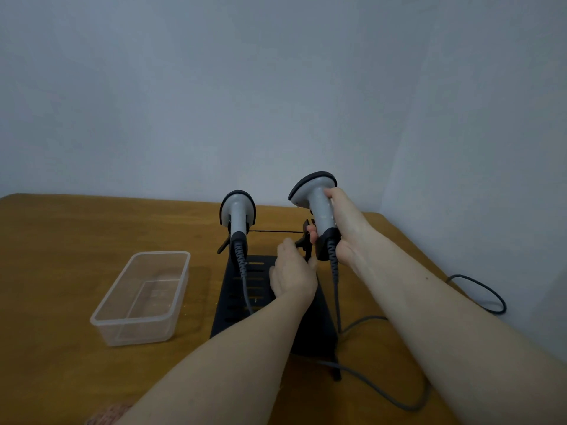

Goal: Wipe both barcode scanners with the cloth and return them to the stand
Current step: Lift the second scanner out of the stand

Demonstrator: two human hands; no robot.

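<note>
A black stand (242, 305) sits on the brown table. One grey barcode scanner (238, 213) rests upright in the stand's left holder. My right hand (345, 228) grips the handle of the second grey scanner (316, 197), held upright just above the stand's right holder (305, 240). My left hand (293, 276) is at that right holder, fingers touching its black clip. A pinkish cloth (107, 414) peeks in at the bottom edge, left of my left arm.
A clear plastic box (122, 326) stands left of the stand, with nothing in it. Grey scanner cables (389, 400) trail over the table toward me, and a black cable loop (491, 296) lies at the right by the wall. A wall rises right behind the table.
</note>
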